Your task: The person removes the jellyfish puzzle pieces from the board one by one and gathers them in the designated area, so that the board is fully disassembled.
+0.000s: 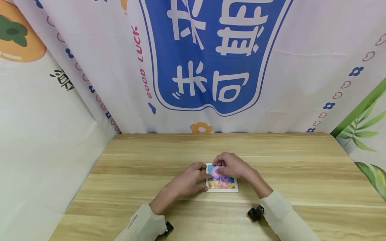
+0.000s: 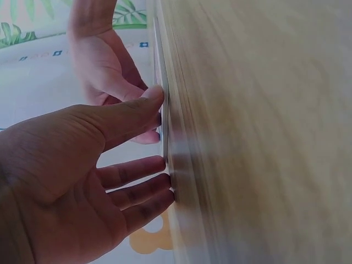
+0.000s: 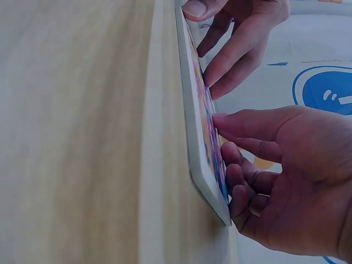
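A small, nearly square picture board (image 1: 222, 185) with a white border lies flat on the table. Its picture shows a pink jellyfish over a bright seabed. At the board's left side is my left hand (image 1: 189, 179), the thumb near the lower corner and other fingers by the upper corner; in the left wrist view its thumb (image 2: 154, 94) touches the board's edge. My right hand (image 1: 233, 164) lies over the upper right part, its fingertips touching the picture. In the right wrist view its thumb (image 3: 223, 121) and bent fingers stand apart on the picture surface. Part of the picture is hidden beneath this hand.
The wooden table (image 1: 126, 180) extends around the board. A printed white curtain (image 1: 298, 83) hangs along its back edge, with more printed cloth at both sides. Small black devices are strapped at both wrists, the right one (image 1: 255, 213) just above the table.
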Tool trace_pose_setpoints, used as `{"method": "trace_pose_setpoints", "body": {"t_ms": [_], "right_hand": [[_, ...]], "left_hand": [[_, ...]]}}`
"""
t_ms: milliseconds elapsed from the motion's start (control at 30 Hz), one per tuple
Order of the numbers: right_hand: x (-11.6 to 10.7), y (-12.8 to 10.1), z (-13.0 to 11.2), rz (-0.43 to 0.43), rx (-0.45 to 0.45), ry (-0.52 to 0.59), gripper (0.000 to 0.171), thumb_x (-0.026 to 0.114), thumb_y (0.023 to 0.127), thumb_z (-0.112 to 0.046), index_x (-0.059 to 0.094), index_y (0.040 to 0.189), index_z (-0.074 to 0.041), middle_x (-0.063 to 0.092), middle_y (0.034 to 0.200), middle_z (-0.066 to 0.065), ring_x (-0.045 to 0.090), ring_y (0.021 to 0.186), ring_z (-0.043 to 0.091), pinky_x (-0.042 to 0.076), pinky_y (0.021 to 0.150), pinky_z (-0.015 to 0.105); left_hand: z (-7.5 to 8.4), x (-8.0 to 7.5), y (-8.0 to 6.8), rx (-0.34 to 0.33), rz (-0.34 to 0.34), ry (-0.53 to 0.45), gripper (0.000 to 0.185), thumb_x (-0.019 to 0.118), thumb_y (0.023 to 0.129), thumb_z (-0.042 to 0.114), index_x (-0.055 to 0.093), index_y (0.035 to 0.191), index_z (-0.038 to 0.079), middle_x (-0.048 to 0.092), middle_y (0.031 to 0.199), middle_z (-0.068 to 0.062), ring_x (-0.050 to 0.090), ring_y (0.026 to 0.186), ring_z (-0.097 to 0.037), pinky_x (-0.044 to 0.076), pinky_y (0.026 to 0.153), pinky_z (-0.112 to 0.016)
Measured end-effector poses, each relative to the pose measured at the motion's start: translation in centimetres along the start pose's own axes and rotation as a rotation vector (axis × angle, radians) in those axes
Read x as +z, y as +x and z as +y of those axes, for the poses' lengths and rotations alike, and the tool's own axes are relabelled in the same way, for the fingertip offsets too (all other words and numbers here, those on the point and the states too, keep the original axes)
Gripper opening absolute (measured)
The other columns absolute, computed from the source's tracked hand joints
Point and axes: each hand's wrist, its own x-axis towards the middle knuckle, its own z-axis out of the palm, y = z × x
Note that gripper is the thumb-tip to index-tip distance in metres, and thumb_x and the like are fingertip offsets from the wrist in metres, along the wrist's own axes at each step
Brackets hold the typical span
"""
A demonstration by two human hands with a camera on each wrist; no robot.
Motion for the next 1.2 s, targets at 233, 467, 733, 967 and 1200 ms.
{"method": "trace_pose_setpoints", "body": {"t_ms": [233, 467, 733, 967, 1200], "right_hand": [[-0.03, 0.25, -0.52, -0.021, 0.05, 0.033, 0.02, 0.076, 0.095, -0.004, 0.075, 0.115, -0.008, 0.064, 0.095, 0.001, 0.056, 0.089, 0.016, 0.049, 0.082, 0.032], [-0.03, 0.16, -0.23, -0.022, 0.047, 0.051, 0.02, 0.075, 0.096, -0.005, 0.074, 0.117, -0.007, 0.064, 0.098, 0.002, 0.056, 0.091, 0.016, 0.048, 0.083, 0.031], [0.3, 0.15, -0.15, 0.01, -0.006, 0.01, 0.023, 0.079, 0.094, -0.009, 0.076, 0.117, -0.007, 0.065, 0.099, 0.002, 0.055, 0.093, 0.017, 0.049, 0.087, 0.035], [0.34, 0.18, -0.46, 0.002, 0.021, 0.021, 0.023, 0.079, 0.091, -0.002, 0.076, 0.113, -0.007, 0.064, 0.097, 0.003, 0.055, 0.092, 0.017, 0.048, 0.086, 0.034], [0.43, 0.28, -0.52, 0.004, 0.046, 0.034, 0.023, 0.078, 0.091, -0.001, 0.076, 0.113, -0.006, 0.067, 0.102, 0.003, 0.057, 0.097, 0.018, 0.051, 0.092, 0.038]], "left_hand": [[0.06, -0.08, -0.02, -0.008, -0.006, -0.002, 0.04, 0.08, 0.099, 0.027, 0.075, 0.136, 0.015, 0.058, 0.156, -0.017, 0.054, 0.147, -0.032, 0.051, 0.119, -0.049], [-0.21, -0.28, 0.05, 0.002, -0.017, -0.012, 0.038, 0.079, 0.1, 0.027, 0.075, 0.136, 0.015, 0.058, 0.157, -0.017, 0.054, 0.147, -0.033, 0.051, 0.119, -0.049], [-0.5, -0.22, 0.18, -0.003, 0.0, -0.041, 0.035, 0.079, 0.1, 0.026, 0.078, 0.132, 0.013, 0.06, 0.155, -0.016, 0.056, 0.145, -0.032, 0.052, 0.118, -0.049], [0.0, -0.08, 0.31, -0.036, 0.002, -0.08, 0.034, 0.082, 0.097, 0.026, 0.08, 0.128, 0.012, 0.059, 0.156, -0.016, 0.055, 0.146, -0.031, 0.052, 0.118, -0.049], [0.16, -0.24, 0.5, -0.062, -0.01, -0.091, 0.034, 0.083, 0.096, 0.026, 0.08, 0.128, 0.013, 0.058, 0.157, -0.015, 0.054, 0.148, -0.031, 0.051, 0.119, -0.05]]}}
